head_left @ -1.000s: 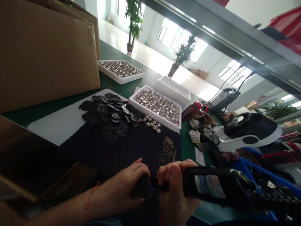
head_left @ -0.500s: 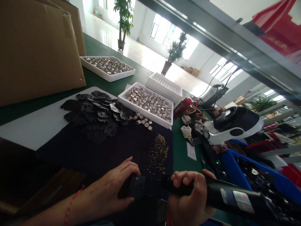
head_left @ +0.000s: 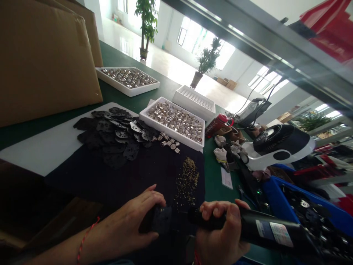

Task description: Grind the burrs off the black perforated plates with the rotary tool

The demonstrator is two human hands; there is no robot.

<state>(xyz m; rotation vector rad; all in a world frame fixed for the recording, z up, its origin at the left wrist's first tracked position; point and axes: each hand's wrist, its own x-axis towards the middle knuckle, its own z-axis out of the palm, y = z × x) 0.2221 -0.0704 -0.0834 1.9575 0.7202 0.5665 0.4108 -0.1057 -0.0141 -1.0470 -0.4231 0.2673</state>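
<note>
My left hand (head_left: 138, 217) is closed round a dark part with a flat black plate (head_left: 162, 219) on its right side; the rest of it is hidden in shadow and by the fingers. In my right hand (head_left: 223, 228) is a black electric screwdriver (head_left: 270, 232), its dark nose pointing left toward the plate, apart from it. Beyond my hands, small brass-coloured screws (head_left: 188, 178) lie scattered on a dark mat (head_left: 149, 173). Several loose silver motors (head_left: 172, 144) sit at the mat's back edge, beside a heap of black plates (head_left: 116, 136).
White trays of silver motors (head_left: 176, 123) (head_left: 129, 78) stand behind the heap, near a white perforated tray (head_left: 194, 101). Cardboard boxes (head_left: 49, 62) rise at left. On the right are a red bottle (head_left: 216, 125), a black-and-white fan (head_left: 281, 145) and a blue bin (head_left: 278, 197) of parts.
The view has shifted very slightly. The screwdriver's nose has come a little nearer to the black plate; both hands keep their holds.
</note>
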